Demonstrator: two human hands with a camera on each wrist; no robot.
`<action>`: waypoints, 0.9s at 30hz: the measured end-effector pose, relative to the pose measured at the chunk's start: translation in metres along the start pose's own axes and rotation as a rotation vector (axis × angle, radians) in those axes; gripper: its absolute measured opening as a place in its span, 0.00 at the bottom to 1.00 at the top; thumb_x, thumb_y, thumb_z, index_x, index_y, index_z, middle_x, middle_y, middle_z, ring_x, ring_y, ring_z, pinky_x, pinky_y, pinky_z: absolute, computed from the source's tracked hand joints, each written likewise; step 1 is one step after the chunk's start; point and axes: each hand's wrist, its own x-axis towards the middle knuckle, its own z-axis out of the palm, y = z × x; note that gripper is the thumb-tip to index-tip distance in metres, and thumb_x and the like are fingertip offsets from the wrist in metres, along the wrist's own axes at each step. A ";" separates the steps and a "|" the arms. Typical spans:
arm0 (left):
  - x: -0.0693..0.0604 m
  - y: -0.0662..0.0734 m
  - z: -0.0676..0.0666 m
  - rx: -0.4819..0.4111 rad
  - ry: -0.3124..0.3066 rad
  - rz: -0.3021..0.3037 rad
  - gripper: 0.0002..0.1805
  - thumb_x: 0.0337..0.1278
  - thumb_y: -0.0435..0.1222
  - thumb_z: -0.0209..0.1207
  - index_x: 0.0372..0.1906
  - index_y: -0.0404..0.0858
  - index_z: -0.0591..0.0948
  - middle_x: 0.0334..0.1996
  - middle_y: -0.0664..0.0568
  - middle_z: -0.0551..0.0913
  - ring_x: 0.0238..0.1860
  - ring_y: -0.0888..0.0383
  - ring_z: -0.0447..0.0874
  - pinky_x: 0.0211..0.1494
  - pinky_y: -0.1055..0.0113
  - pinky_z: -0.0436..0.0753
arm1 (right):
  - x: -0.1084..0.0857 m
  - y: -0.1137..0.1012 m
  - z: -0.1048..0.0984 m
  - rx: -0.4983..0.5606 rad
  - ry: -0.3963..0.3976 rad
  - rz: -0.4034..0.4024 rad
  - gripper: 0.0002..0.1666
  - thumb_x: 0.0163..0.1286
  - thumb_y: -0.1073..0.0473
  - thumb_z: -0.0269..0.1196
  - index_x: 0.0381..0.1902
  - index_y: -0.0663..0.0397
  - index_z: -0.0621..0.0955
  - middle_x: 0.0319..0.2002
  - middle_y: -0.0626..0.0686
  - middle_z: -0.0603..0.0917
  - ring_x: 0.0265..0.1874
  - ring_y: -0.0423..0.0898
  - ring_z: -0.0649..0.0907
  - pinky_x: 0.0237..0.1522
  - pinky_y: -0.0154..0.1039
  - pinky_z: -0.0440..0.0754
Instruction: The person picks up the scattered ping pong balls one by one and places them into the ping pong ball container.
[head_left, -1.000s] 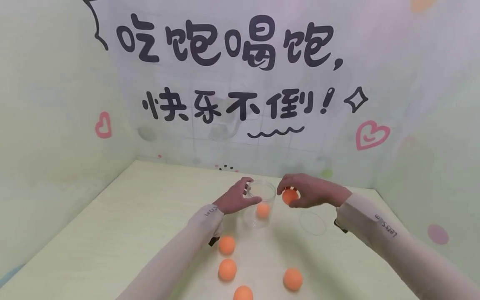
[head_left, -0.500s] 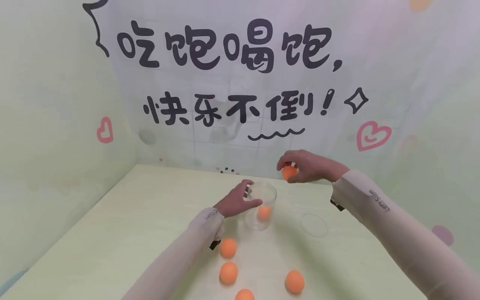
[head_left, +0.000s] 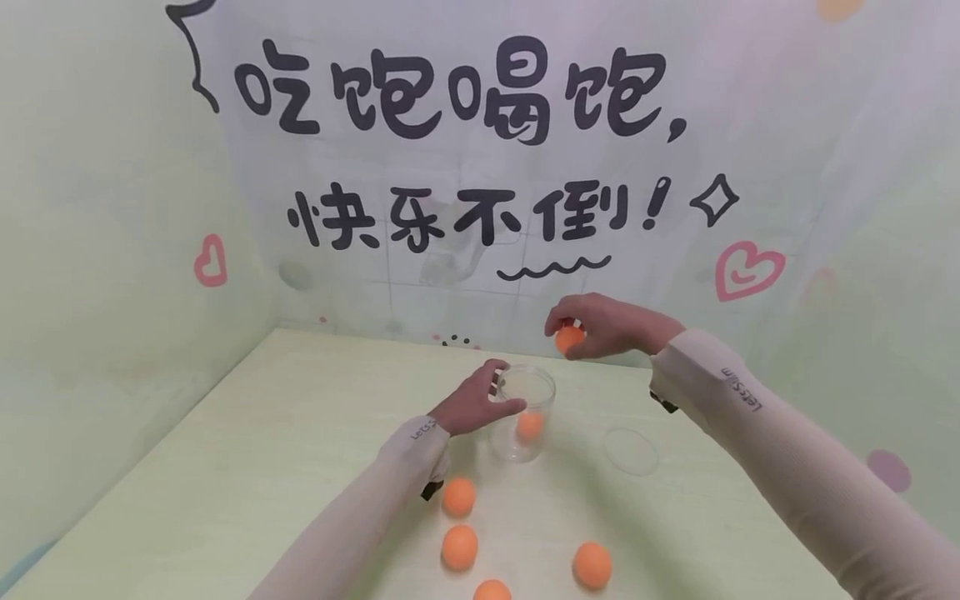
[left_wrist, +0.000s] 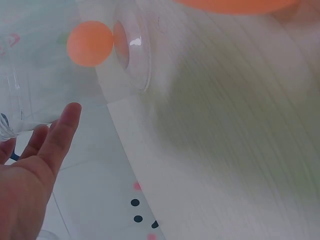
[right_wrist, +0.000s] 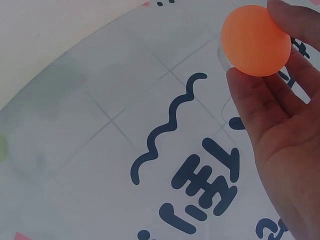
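Note:
A clear plastic jar [head_left: 542,400] stands upright on the table, with one orange ball [head_left: 530,425] inside it. My left hand [head_left: 476,402] holds the jar from its left side near the rim, thumb in front and fingers behind. The left wrist view shows those fingers [left_wrist: 62,130] along the jar wall, with the ball [left_wrist: 90,43] seen through it. Above and right of the jar's mouth, my right hand [head_left: 611,323] pinches another orange ball [head_left: 569,341] between thumb and fingertips. The right wrist view shows this ball [right_wrist: 256,41] plainly.
Several loose orange balls [head_left: 460,547] lie on the table [head_left: 300,467] in front of the jar, one [head_left: 592,565] further right. A clear round lid or ring [head_left: 631,451] lies flat right of the jar. A printed backdrop [head_left: 420,292] closes off the rear.
My right hand has risen with its ball from beside the jar, then shifted slightly left. The left hand and the jar have stayed in place.

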 end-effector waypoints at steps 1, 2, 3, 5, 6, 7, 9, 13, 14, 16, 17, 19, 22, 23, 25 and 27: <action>0.000 0.000 0.000 -0.004 -0.001 -0.002 0.38 0.55 0.52 0.62 0.67 0.41 0.62 0.58 0.45 0.72 0.58 0.50 0.72 0.57 0.54 0.75 | 0.001 0.000 0.001 -0.003 -0.002 -0.005 0.16 0.55 0.68 0.63 0.44 0.55 0.81 0.41 0.51 0.80 0.38 0.46 0.76 0.44 0.41 0.77; 0.000 0.000 0.000 -0.005 -0.004 -0.002 0.38 0.55 0.52 0.62 0.67 0.42 0.62 0.58 0.45 0.72 0.58 0.50 0.72 0.57 0.54 0.75 | 0.003 0.000 0.002 -0.005 -0.007 -0.007 0.17 0.55 0.68 0.63 0.44 0.55 0.81 0.41 0.51 0.80 0.38 0.45 0.76 0.44 0.40 0.77; -0.001 0.001 0.000 -0.007 -0.005 -0.005 0.38 0.55 0.52 0.62 0.67 0.42 0.62 0.58 0.45 0.72 0.58 0.50 0.72 0.57 0.54 0.75 | 0.004 -0.001 0.004 -0.003 -0.013 -0.004 0.16 0.55 0.68 0.64 0.44 0.54 0.81 0.41 0.51 0.80 0.38 0.45 0.76 0.44 0.40 0.77; -0.001 0.001 0.000 -0.009 -0.009 -0.006 0.38 0.55 0.52 0.62 0.67 0.42 0.62 0.58 0.45 0.72 0.58 0.50 0.72 0.57 0.54 0.75 | 0.007 -0.002 0.007 -0.005 -0.023 -0.001 0.17 0.55 0.67 0.64 0.44 0.54 0.81 0.41 0.50 0.80 0.38 0.45 0.76 0.44 0.39 0.77; -0.001 0.001 0.000 -0.008 -0.011 -0.005 0.38 0.55 0.53 0.62 0.67 0.42 0.62 0.58 0.45 0.72 0.58 0.50 0.72 0.57 0.54 0.75 | 0.009 -0.003 0.008 -0.007 -0.026 -0.002 0.17 0.55 0.67 0.64 0.44 0.53 0.81 0.40 0.50 0.81 0.38 0.45 0.76 0.44 0.39 0.77; -0.001 0.001 0.000 -0.009 -0.011 -0.004 0.38 0.55 0.53 0.62 0.67 0.42 0.62 0.58 0.45 0.72 0.58 0.50 0.72 0.57 0.53 0.75 | 0.010 -0.003 0.010 -0.007 -0.029 -0.002 0.17 0.55 0.68 0.64 0.44 0.53 0.81 0.40 0.50 0.81 0.38 0.45 0.76 0.44 0.39 0.77; -0.001 0.001 0.000 -0.012 -0.011 -0.001 0.38 0.55 0.52 0.62 0.66 0.42 0.62 0.58 0.45 0.72 0.59 0.49 0.72 0.57 0.53 0.75 | 0.014 -0.005 0.013 -0.005 -0.036 -0.002 0.16 0.55 0.68 0.63 0.43 0.53 0.81 0.39 0.50 0.80 0.37 0.45 0.76 0.43 0.39 0.77; 0.000 0.001 0.000 -0.016 -0.015 0.006 0.38 0.56 0.52 0.61 0.66 0.41 0.62 0.59 0.44 0.72 0.59 0.49 0.72 0.57 0.54 0.75 | 0.021 -0.008 0.018 0.006 -0.047 -0.018 0.15 0.54 0.68 0.63 0.42 0.53 0.82 0.37 0.50 0.80 0.36 0.45 0.76 0.43 0.39 0.76; 0.000 0.001 0.000 -0.016 -0.018 0.007 0.38 0.56 0.52 0.61 0.66 0.41 0.61 0.59 0.44 0.72 0.58 0.49 0.72 0.57 0.54 0.75 | 0.023 -0.009 0.020 0.009 -0.050 -0.024 0.15 0.54 0.69 0.62 0.41 0.54 0.82 0.37 0.50 0.80 0.36 0.45 0.76 0.43 0.39 0.76; 0.000 0.001 0.000 -0.014 -0.021 0.006 0.38 0.56 0.52 0.61 0.66 0.41 0.61 0.59 0.45 0.72 0.58 0.50 0.72 0.57 0.54 0.75 | 0.027 -0.010 0.022 0.009 -0.053 -0.039 0.15 0.54 0.69 0.62 0.41 0.54 0.82 0.37 0.50 0.80 0.36 0.45 0.76 0.44 0.39 0.76; 0.000 0.001 0.000 -0.015 -0.023 0.007 0.38 0.56 0.52 0.61 0.66 0.41 0.61 0.59 0.44 0.72 0.58 0.50 0.72 0.57 0.54 0.75 | 0.029 -0.011 0.024 0.008 -0.056 -0.044 0.15 0.54 0.69 0.62 0.41 0.54 0.82 0.37 0.50 0.80 0.37 0.45 0.76 0.44 0.39 0.76; 0.000 0.000 0.000 -0.014 -0.026 0.007 0.38 0.56 0.52 0.61 0.66 0.41 0.61 0.59 0.44 0.72 0.58 0.50 0.72 0.57 0.54 0.75 | 0.032 -0.012 0.026 0.001 -0.061 -0.056 0.15 0.54 0.68 0.62 0.41 0.54 0.82 0.37 0.50 0.80 0.37 0.45 0.76 0.44 0.39 0.76; 0.001 -0.001 0.000 -0.013 -0.030 0.008 0.37 0.56 0.52 0.61 0.66 0.41 0.61 0.60 0.43 0.72 0.58 0.50 0.73 0.58 0.53 0.75 | 0.036 -0.014 0.028 -0.014 -0.061 -0.080 0.15 0.54 0.68 0.62 0.41 0.54 0.82 0.37 0.50 0.80 0.36 0.45 0.76 0.44 0.39 0.76; 0.001 -0.001 -0.001 -0.011 -0.030 0.011 0.37 0.56 0.52 0.61 0.66 0.41 0.61 0.59 0.43 0.72 0.57 0.50 0.73 0.58 0.54 0.75 | 0.037 -0.014 0.029 -0.014 -0.061 -0.086 0.15 0.53 0.68 0.62 0.41 0.55 0.81 0.36 0.50 0.80 0.36 0.45 0.76 0.44 0.39 0.76; 0.001 -0.001 -0.001 -0.011 -0.029 0.015 0.37 0.56 0.52 0.61 0.66 0.42 0.61 0.59 0.43 0.72 0.57 0.50 0.73 0.58 0.54 0.75 | 0.038 -0.014 0.031 -0.009 -0.065 -0.090 0.15 0.53 0.69 0.62 0.41 0.55 0.81 0.36 0.50 0.80 0.35 0.45 0.75 0.43 0.39 0.75; 0.000 -0.001 -0.001 -0.013 -0.027 0.022 0.38 0.56 0.52 0.61 0.66 0.41 0.61 0.59 0.44 0.72 0.57 0.51 0.73 0.57 0.54 0.75 | 0.039 -0.014 0.033 -0.008 -0.067 -0.092 0.15 0.53 0.69 0.62 0.41 0.56 0.81 0.36 0.50 0.80 0.35 0.45 0.75 0.42 0.38 0.75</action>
